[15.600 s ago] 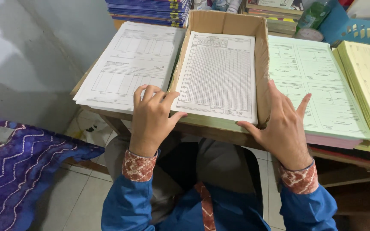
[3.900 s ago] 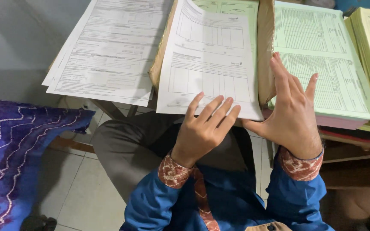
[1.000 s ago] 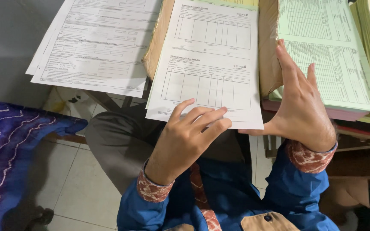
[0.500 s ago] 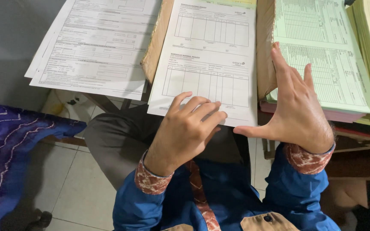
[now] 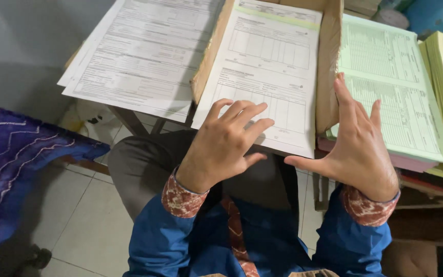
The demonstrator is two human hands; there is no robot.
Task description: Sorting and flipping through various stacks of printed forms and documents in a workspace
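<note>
Plainly, the left hand [image 5: 226, 146] lay palm down with its fingers spread on the near end of the white forms [image 5: 265, 77], pinching nothing, only pressing the top sheet flat. The right hand [image 5: 360, 143] stood open and edge-on against the outside of the box's right wall, fingers straight, thumb out toward the forms; it clasped nothing either. The forms sat inside the open cardboard box [image 5: 328, 66], and their near edge jutted past the box's open end and over the table edge, above the person's lap.

That overhang looked like the main risk. With only a flat palm holding them, a push or a lift of the hand could have let the top sheets slide off toward the lap and the tiled floor [image 5: 85, 231].

The box wall looked thin and leaned a little; hard sideways pressure might have buckled it or shoved the box into the green stack [image 5: 390, 97] just beside it, knocking that pile out of square. The loose white stack [image 5: 139, 56] on the left also hung over its edge.
</note>
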